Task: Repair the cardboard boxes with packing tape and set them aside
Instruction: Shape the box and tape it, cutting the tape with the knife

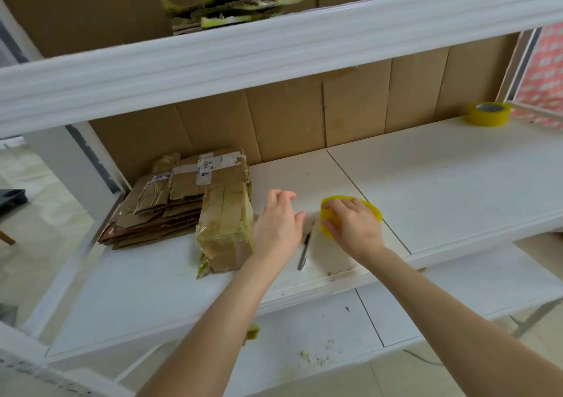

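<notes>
A small taped cardboard box (227,229) stands on the white shelf (457,183), just right of a stack of flattened cardboard boxes (170,201). My left hand (278,226) hovers beside the box's right side, fingers loosely curled, holding nothing. My right hand (353,226) grips a yellow roll of packing tape (373,209) lying on the shelf, fingers wrapped over its top. A pen-like knife (305,249) lies on the shelf between my two hands.
A second yellow tape roll (488,114) sits at the shelf's back right. Torn cardboard and tape scraps (240,3) lie on the upper shelf, whose white beam (274,52) overhangs. Cardboard sheets line the back wall. A lower shelf (320,335) carries small debris.
</notes>
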